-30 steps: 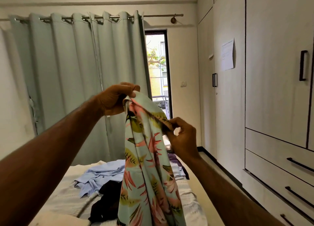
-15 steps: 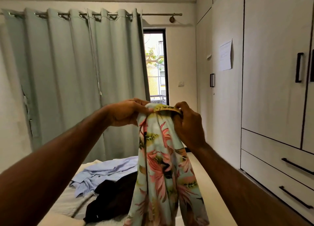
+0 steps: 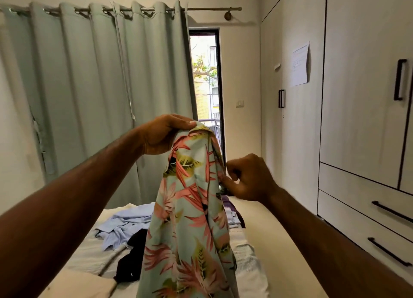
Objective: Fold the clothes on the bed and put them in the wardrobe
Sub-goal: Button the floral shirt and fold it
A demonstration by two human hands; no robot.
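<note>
Up front in the head view, the left hand grips the top of a floral shirt, which hangs over the bed. The right hand, curled, seems to pinch its side edge, though the contact is partly hidden. If that light pinch slips, the shirt could swing and bunch. More clothes crowd the bed's middle. The wardrobe stands shut to the right, across an open strip of floor.

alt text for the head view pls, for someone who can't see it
A person holds up a floral shirt over a bed, the left hand gripping its top, the right hand pinching its edge lower down. More clothes lie on the bed; closed wardrobe at right.
</note>
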